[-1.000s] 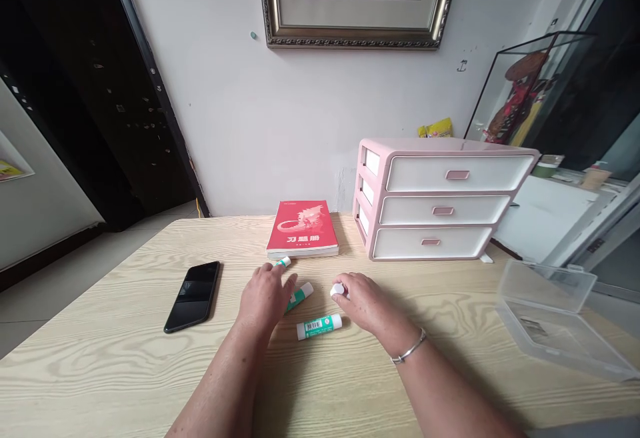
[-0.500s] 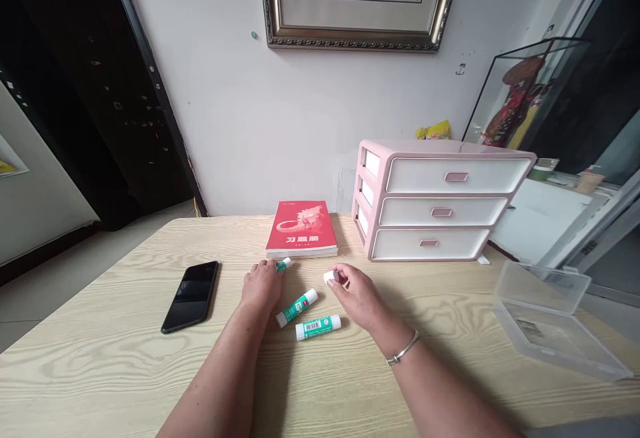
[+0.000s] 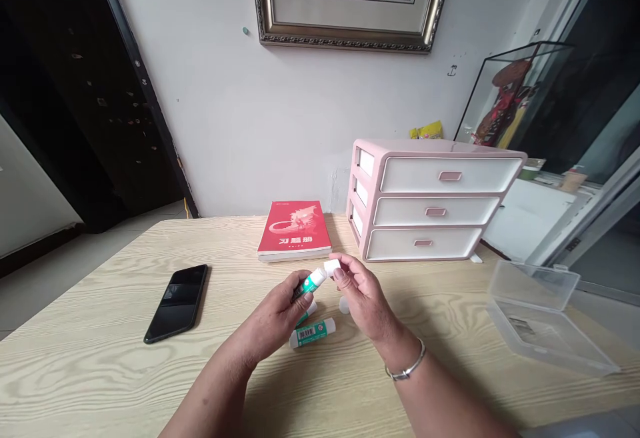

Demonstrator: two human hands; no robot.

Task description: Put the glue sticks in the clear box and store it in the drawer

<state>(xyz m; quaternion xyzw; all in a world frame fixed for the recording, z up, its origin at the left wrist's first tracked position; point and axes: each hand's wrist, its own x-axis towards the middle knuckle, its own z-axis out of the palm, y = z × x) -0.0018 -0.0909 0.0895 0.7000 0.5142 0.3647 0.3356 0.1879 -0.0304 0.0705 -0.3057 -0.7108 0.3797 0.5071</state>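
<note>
My left hand [image 3: 283,311] is closed around a green-and-white glue stick [image 3: 313,283], tilted with its white end up and to the right. Between the thumb and fingers of my right hand [image 3: 364,295] is a white glue stick cap [image 3: 331,267]. The cap is right at the stick's white end; whether it sits over the end I cannot tell. Below my hands, a second glue stick [image 3: 313,333] lies on the table, and another glue stick [image 3: 307,313] is partly hidden behind my left hand. A small round white piece [image 3: 344,305] lies beside my right hand, partly covered.
A red book [image 3: 295,228] lies by the wall, just beyond my hands. To the left is a black phone [image 3: 177,303]. A pink-and-white drawer unit [image 3: 435,201] stands at the back right, and an open clear plastic box [image 3: 545,338] lies on the right.
My left hand has lifted the glue stick from near the book and brought it rightward to the cap in my right hand. The round white piece has come into view. The camera view has shifted slightly.
</note>
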